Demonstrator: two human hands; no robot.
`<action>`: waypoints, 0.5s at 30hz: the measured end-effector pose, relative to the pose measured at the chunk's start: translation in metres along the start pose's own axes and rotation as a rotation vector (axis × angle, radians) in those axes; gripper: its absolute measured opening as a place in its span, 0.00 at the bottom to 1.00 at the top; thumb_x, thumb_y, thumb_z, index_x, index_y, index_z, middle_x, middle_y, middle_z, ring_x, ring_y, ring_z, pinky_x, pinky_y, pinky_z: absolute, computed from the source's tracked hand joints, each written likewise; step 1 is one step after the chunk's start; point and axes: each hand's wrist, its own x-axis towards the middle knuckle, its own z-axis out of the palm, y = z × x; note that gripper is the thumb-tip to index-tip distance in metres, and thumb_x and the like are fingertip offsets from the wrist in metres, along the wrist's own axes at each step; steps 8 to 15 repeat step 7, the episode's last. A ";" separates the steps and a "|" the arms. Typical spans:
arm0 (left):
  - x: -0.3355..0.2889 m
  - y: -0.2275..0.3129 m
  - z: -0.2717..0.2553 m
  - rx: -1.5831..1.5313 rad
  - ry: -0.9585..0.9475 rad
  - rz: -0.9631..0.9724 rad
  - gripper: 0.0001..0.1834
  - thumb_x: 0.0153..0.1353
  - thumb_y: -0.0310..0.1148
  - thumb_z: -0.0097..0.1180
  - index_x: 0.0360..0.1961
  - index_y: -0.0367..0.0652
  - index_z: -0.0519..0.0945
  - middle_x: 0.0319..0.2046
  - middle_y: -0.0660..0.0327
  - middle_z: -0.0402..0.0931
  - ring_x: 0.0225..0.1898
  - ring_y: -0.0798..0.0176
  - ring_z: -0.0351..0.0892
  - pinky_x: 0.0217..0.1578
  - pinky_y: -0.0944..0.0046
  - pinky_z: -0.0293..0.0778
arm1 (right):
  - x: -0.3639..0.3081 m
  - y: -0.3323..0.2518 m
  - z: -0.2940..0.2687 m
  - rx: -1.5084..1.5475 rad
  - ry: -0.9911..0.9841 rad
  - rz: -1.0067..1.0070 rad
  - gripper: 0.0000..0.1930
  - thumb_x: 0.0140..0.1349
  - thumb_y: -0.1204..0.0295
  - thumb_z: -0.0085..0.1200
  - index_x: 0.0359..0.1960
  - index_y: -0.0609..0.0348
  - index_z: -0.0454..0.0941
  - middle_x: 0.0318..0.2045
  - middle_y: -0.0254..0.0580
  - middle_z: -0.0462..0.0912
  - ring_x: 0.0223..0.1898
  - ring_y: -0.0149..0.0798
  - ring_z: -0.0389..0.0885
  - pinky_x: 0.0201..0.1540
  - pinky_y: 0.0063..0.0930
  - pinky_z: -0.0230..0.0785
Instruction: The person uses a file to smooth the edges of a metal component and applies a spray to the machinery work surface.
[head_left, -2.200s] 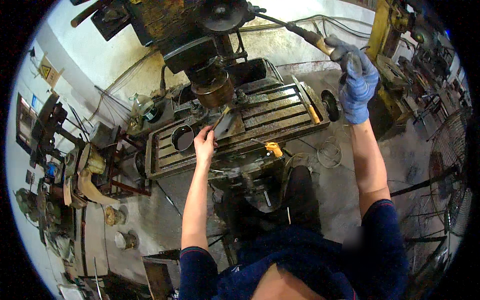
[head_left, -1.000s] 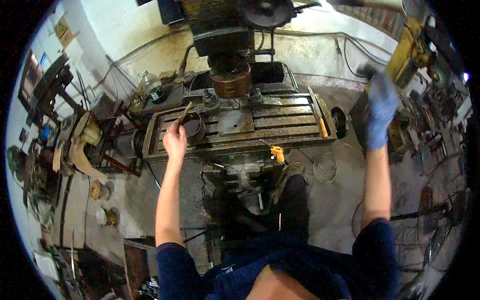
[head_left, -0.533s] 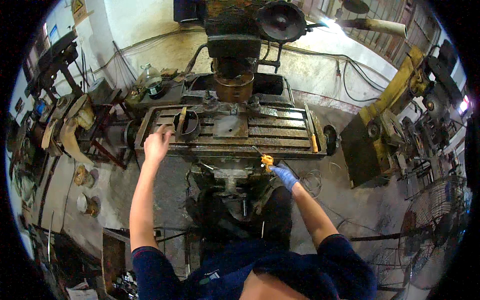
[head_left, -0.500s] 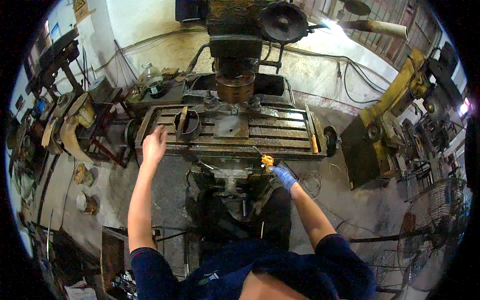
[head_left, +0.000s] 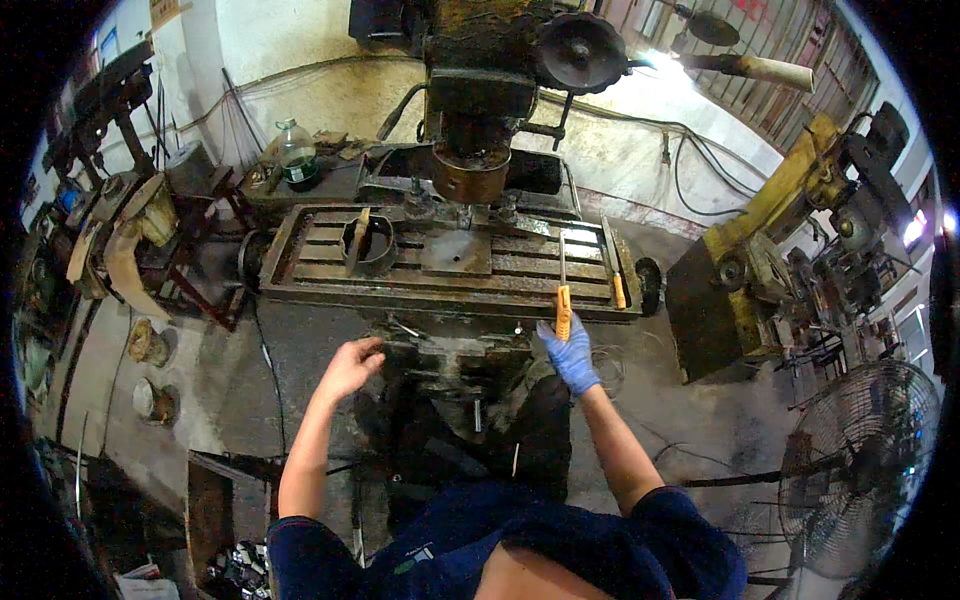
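Observation:
My right hand (head_left: 570,360), in a blue glove, is closed round a tool with an orange handle (head_left: 564,312). A thin, straight metal shaft runs from the handle over the slotted table (head_left: 530,284) of a milling machine; the tool's exact kind is unclear. My bare left hand (head_left: 350,370) hovers in front of the table's left half, near a small lever (head_left: 404,327). It holds nothing, and its fingers are loosely bent and apart. On the table lie a flat metal plate (head_left: 457,252), under the machine's spindle head (head_left: 472,175), and a round dark container (head_left: 372,248) with a brush-like stick in it.
Another orange-handled tool (head_left: 619,292) lies at the table's right end. A handwheel (head_left: 650,286) juts out beyond it. A clear bottle (head_left: 298,158) stands at the back left. To the right are a yellow machine (head_left: 745,255) and a fan (head_left: 860,460); at lower left is a box (head_left: 212,500) of metal pieces.
My left hand has drawn back from beside the round container, toward me and to the right. The tool in my right hand has turned, its shaft now pointing away over the table.

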 end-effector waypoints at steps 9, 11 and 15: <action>0.032 0.016 0.038 -0.817 -0.112 -0.093 0.21 0.60 0.24 0.40 0.55 0.31 0.63 0.36 0.45 0.76 0.38 0.53 0.78 0.43 0.60 0.74 | -0.016 -0.154 0.008 -1.242 -0.898 -0.218 0.27 0.49 0.45 0.49 0.41 0.55 0.74 0.36 0.56 0.78 0.38 0.51 0.78 0.46 0.41 0.67; 0.032 0.016 0.038 -0.817 -0.112 -0.093 0.21 0.60 0.24 0.40 0.55 0.31 0.63 0.36 0.45 0.76 0.38 0.53 0.78 0.43 0.60 0.74 | -0.016 -0.154 0.008 -1.242 -0.898 -0.218 0.27 0.49 0.45 0.49 0.41 0.55 0.74 0.36 0.56 0.78 0.38 0.51 0.78 0.46 0.41 0.67; 0.032 0.016 0.038 -0.817 -0.112 -0.093 0.21 0.60 0.24 0.40 0.55 0.31 0.63 0.36 0.45 0.76 0.38 0.53 0.78 0.43 0.60 0.74 | -0.016 -0.154 0.008 -1.242 -0.898 -0.218 0.27 0.49 0.45 0.49 0.41 0.55 0.74 0.36 0.56 0.78 0.38 0.51 0.78 0.46 0.41 0.67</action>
